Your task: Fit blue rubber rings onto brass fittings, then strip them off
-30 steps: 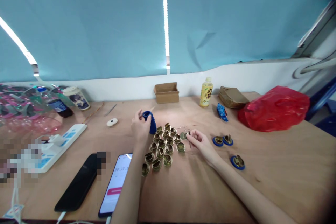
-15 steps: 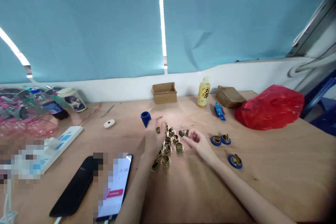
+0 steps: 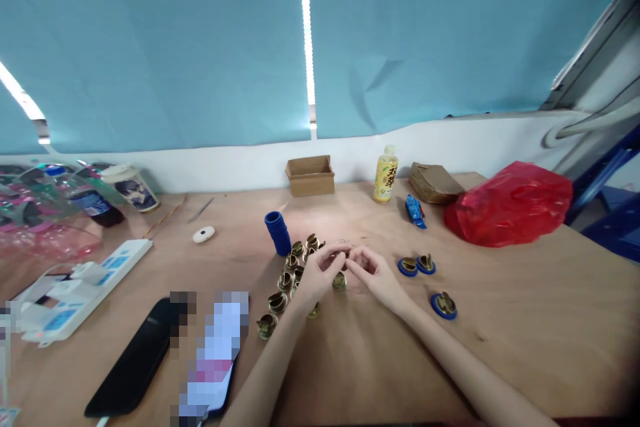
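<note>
My left hand [image 3: 320, 271] and my right hand [image 3: 373, 272] meet over the middle of the table, fingertips close together. Between them is a small round brass fitting [image 3: 345, 255], mostly covered by the fingers. The right thumb and fingers pinch it; the left fingers are closed too, but what they hold is hidden. Several similar brass fittings [image 3: 277, 301] with raised tabs lie left of and under my left hand. Behind them stands a leaning stack of blue rings [image 3: 278, 233]. To the right, a brass fitting with a blue ring round it [image 3: 444, 305] lies near two more such pieces [image 3: 407, 266].
A small open cardboard box [image 3: 310, 177] and a yellow drink bottle [image 3: 385, 175] stand by the wall. At right are a blue wrapper [image 3: 415, 211], a brown package [image 3: 436, 183] and a red plastic bag [image 3: 510, 207]. Phones [image 3: 137, 360] and a power strip [image 3: 95, 287] lie left.
My left hand has moved right, away from the blue ring stack, to meet my right hand at the brass fitting. More of the stack and the left-hand fittings now shows.
</note>
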`<action>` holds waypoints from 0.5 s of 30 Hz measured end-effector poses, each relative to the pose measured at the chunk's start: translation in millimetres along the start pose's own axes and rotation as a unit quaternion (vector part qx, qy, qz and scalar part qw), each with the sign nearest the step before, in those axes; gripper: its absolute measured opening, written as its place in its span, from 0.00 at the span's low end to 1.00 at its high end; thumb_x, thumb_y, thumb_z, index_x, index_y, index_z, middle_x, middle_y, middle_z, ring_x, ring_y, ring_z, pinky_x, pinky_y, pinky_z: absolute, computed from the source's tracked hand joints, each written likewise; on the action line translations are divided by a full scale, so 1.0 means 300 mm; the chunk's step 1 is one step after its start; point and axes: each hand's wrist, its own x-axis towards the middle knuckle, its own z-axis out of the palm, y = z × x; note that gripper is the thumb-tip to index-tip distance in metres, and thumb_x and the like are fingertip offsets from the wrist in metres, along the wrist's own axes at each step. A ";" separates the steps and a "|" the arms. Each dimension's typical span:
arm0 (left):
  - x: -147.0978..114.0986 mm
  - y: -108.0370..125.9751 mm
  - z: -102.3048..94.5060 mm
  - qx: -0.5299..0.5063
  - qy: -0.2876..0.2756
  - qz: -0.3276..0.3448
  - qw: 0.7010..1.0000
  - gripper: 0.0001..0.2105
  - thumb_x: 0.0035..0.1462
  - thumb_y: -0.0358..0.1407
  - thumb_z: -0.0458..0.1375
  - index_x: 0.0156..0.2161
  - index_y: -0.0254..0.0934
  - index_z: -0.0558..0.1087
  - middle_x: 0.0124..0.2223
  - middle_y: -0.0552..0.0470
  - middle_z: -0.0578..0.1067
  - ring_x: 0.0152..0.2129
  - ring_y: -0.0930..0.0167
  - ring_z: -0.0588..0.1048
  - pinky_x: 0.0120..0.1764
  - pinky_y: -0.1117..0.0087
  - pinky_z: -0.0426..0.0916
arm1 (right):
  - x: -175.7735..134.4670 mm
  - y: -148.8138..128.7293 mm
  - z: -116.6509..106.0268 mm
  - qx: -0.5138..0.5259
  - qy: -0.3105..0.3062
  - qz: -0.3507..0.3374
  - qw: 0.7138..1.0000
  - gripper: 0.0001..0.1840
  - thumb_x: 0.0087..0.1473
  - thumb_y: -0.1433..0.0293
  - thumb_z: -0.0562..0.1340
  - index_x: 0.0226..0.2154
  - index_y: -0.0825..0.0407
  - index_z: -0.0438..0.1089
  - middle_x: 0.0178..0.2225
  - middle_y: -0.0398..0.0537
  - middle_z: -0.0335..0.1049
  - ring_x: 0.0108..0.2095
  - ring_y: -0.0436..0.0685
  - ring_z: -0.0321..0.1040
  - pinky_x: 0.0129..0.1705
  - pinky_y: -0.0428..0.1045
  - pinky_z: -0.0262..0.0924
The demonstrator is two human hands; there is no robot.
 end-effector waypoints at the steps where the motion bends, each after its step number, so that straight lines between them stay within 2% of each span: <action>1: -0.001 0.003 -0.004 0.008 -0.006 -0.001 1.000 0.12 0.56 0.37 0.61 0.44 0.34 0.76 0.47 0.42 0.78 0.46 0.63 0.76 0.50 0.62 0.69 | 0.000 -0.001 -0.006 -0.013 -0.007 0.002 1.000 0.18 0.56 0.54 0.60 0.27 0.51 0.63 0.20 0.36 0.51 0.22 0.49 0.48 0.25 0.46 0.45; 5: -0.006 0.004 -0.001 0.035 -0.006 -0.003 0.999 0.13 0.54 0.36 0.63 0.44 0.34 0.77 0.46 0.42 0.79 0.43 0.63 0.77 0.47 0.64 0.71 | -0.003 0.000 -0.013 -0.036 -0.040 0.025 0.998 0.21 0.57 0.52 0.57 0.24 0.50 0.61 0.18 0.37 0.55 0.20 0.49 0.51 0.23 0.46 0.47; 9: -0.009 0.001 0.014 0.020 -0.010 0.011 1.000 0.12 0.55 0.36 0.62 0.44 0.34 0.76 0.46 0.42 0.78 0.44 0.63 0.77 0.48 0.62 0.70 | -0.003 0.009 -0.002 -0.037 -0.022 0.025 0.999 0.24 0.55 0.51 0.57 0.19 0.49 0.55 0.17 0.37 0.54 0.20 0.48 0.52 0.23 0.45 0.47; 15: -0.019 0.016 0.027 0.013 -0.003 0.017 1.000 0.10 0.57 0.36 0.60 0.43 0.33 0.76 0.44 0.43 0.79 0.42 0.65 0.77 0.48 0.64 0.70 | 0.001 0.010 0.005 -0.019 -0.016 0.039 0.999 0.24 0.54 0.52 0.57 0.17 0.49 0.56 0.15 0.37 0.55 0.18 0.48 0.51 0.21 0.45 0.47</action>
